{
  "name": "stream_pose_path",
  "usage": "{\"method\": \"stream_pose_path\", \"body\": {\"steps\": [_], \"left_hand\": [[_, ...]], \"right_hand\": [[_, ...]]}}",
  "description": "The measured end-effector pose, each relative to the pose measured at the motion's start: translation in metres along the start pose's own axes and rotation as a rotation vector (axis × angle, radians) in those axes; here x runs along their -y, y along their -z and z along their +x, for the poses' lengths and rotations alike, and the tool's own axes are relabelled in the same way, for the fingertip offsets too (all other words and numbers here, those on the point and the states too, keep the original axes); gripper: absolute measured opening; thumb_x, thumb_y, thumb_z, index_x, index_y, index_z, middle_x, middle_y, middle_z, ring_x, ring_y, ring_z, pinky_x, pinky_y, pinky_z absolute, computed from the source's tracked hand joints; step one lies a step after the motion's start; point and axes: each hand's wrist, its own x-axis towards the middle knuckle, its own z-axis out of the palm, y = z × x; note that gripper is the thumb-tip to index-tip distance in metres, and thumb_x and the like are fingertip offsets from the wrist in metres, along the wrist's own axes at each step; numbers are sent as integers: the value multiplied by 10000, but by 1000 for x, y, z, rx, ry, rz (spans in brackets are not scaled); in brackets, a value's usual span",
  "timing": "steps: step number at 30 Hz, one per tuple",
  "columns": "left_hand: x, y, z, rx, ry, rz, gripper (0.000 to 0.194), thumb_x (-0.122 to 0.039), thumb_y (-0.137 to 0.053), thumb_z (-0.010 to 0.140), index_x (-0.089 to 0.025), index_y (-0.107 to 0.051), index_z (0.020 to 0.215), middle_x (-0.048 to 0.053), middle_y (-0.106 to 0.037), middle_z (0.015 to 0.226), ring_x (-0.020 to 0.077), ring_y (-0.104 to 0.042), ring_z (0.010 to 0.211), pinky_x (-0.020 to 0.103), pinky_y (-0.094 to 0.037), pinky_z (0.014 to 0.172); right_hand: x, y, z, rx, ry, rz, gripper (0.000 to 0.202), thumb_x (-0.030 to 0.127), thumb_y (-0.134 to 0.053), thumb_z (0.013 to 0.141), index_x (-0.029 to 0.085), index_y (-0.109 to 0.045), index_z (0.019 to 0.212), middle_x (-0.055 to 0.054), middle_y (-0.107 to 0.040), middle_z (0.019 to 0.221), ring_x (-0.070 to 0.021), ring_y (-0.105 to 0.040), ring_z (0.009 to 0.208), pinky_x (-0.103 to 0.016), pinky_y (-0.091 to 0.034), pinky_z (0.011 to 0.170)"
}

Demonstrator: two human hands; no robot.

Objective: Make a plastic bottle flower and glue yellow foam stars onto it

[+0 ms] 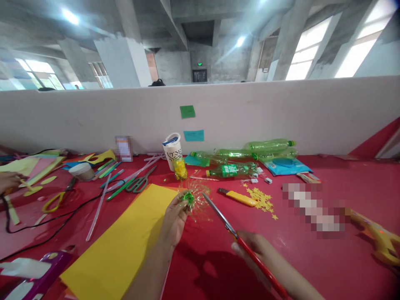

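My left hand pinches the green capped neck of a cut plastic bottle top. Thin curled clear strips fan out from it over the red table. In my right hand is a pair of scissors with red handles. Their blades look closed or nearly so, and the tips point at the strips' right side; whether they touch cannot be made out. A sheet of yellow paper lies under my left forearm. Just beyond the scissors rest a yellow utility knife and a pile of yellow paper stars.
Several green plastic bottles lie along the white partition, near a white cup. Green-handled scissors and straws lie left. Glue guns sit at left and right. Another person's hand is at the left edge.
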Motion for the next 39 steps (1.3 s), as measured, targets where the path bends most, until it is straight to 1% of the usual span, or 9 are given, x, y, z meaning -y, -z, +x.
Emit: {"method": "stream_pose_path", "body": {"steps": [5,10,14,16,18,22,25,28,39], "left_hand": [[0,1,2,7,-2,1,281,-127,-730,650,-171,-692,925,7,-689,842,80,-614,692,170,-494,635],[-2,0,1,15,-11,-2,283,-124,-726,648,-175,-693,924,2,-688,801,80,-608,641,170,-485,589],[-3,0,-1,-3,2,0,316,-127,-733,636,-172,-689,945,15,-699,841,94,-625,687,181,-497,623],[-3,1,-2,-3,1,0,315,-135,-739,636,-174,-688,944,20,-701,855,98,-629,700,186,-500,634],[-3,1,-2,-5,-6,-2,302,-142,-745,631,-177,-690,925,20,-701,854,97,-628,689,187,-497,620],[-5,-1,-3,11,-14,-20,310,-124,-743,628,-179,-690,928,9,-705,856,91,-633,704,184,-499,643],[-6,-3,-2,13,-17,-56,288,-120,-746,624,-184,-692,900,8,-716,868,107,-649,780,203,-508,722],[-6,-4,-3,-13,-17,-75,256,-128,-752,622,-187,-695,864,7,-725,866,115,-655,799,211,-513,735],[-7,-4,-4,14,-34,-63,246,-133,-743,648,-182,-697,886,13,-717,874,109,-650,801,210,-506,766]], "right_hand": [[-5,-1,6,-38,11,-55,433,534,-523,813,203,-320,622,57,-264,609,-91,-262,559,-216,-208,471],[-5,0,5,-119,-15,21,464,589,-529,783,215,-311,616,67,-279,538,-76,-287,473,-200,-224,418],[1,3,-3,-48,-81,134,459,653,-436,816,222,-341,691,91,-305,495,-70,-327,396,-194,-281,398],[5,5,-6,5,-83,141,469,669,-391,830,219,-348,706,84,-331,527,-75,-361,423,-196,-318,417],[8,6,-7,23,-44,80,465,651,-419,831,210,-362,694,68,-351,572,-84,-376,490,-198,-329,451],[13,8,-7,-26,-4,-28,446,598,-498,819,198,-373,667,55,-324,618,-93,-329,564,-211,-295,492],[16,9,-9,-27,-22,0,476,645,-429,829,207,-352,660,56,-323,588,-94,-324,540,-216,-273,476],[18,10,-12,-5,-36,69,498,688,-393,819,214,-359,670,61,-346,546,-90,-324,488,-218,-251,449],[14,7,-8,44,-51,66,404,532,-526,833,209,-349,666,60,-284,594,-89,-292,532,-209,-230,446]]}}
